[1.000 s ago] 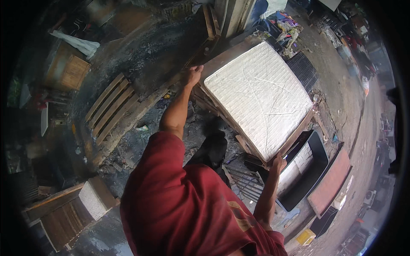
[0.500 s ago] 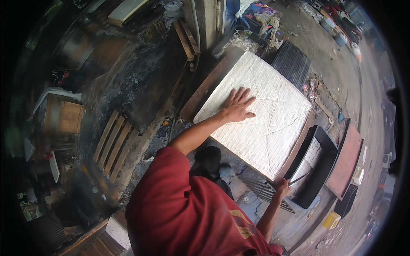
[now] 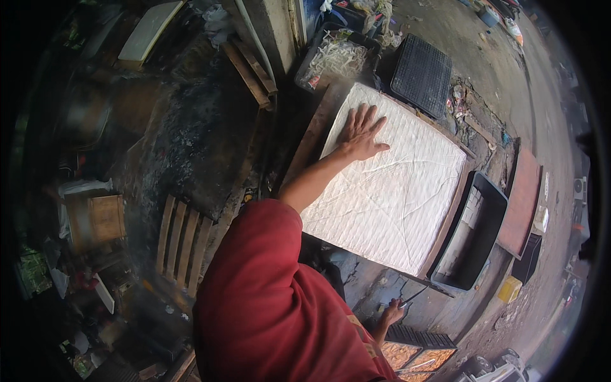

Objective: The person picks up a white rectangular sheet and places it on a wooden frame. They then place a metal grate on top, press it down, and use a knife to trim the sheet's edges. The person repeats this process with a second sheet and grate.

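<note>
A white quilted pad (image 3: 394, 197) lies on a worktable with a brown edge, creased across its middle. My left hand (image 3: 363, 137) rests flat on its upper left part, fingers spread. Off the near right side of the table, my right hand (image 3: 393, 313) is closed round the handle of a knife (image 3: 415, 297), its thin dark blade pointing up and right, apart from the pad. Beside the right edge of the pad stands a black rectangular tub (image 3: 491, 232) with whitish pieces inside.
A container of white strips (image 3: 337, 57) and a black ribbed mat or crate (image 3: 421, 75) stand beyond the table. Right of the tub are a reddish board (image 3: 520, 207) and a yellow box (image 3: 509, 290). A slatted wooden pallet (image 3: 183, 245) is at left, near a post (image 3: 272, 28).
My left hand has slid toward the far edge of the pad. My right hand has drawn back from the tub and pad corner toward me, with the knife in it. The view has shifted.
</note>
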Demonstrator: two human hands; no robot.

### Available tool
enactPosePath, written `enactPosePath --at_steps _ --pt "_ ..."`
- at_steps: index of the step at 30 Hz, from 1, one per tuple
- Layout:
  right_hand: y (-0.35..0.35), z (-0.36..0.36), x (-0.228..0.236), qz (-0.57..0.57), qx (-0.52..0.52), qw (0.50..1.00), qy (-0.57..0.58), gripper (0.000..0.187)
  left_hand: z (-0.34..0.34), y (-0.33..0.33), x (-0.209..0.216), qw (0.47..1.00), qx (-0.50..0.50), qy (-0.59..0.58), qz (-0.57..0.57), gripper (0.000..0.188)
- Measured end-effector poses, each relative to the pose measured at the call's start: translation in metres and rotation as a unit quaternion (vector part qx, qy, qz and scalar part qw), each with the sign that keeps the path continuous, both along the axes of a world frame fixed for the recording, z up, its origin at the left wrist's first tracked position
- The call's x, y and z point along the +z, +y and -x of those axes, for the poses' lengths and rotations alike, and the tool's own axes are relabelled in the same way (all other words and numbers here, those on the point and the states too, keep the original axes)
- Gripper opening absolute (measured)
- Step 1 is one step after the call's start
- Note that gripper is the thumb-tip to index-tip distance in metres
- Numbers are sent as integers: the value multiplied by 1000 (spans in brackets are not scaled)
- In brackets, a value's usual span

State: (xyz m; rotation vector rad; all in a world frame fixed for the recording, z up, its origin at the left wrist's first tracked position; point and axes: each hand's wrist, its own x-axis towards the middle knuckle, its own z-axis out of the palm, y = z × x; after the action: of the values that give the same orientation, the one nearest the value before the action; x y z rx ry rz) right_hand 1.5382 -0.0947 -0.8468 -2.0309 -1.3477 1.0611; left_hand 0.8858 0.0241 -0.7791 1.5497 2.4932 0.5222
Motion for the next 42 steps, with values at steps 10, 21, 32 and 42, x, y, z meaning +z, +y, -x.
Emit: enactPosePath --at_steps 10,21,32,42 --pt "-67 2 11 51 5 999 5 48 29 81 -12 998 56 -14 41 94" --pt "-212 -63 1 36 -156 987 17 34 -13 -44 -5 989 19 86 122 97" --pt "-485 -155 -40 234 -322 918 10 20 -296 -31 7 994 -50 26 98 94" --pt "-505 -155 -6 332 -267 904 25 20 -368 1 0 990 -118 5 75 99"
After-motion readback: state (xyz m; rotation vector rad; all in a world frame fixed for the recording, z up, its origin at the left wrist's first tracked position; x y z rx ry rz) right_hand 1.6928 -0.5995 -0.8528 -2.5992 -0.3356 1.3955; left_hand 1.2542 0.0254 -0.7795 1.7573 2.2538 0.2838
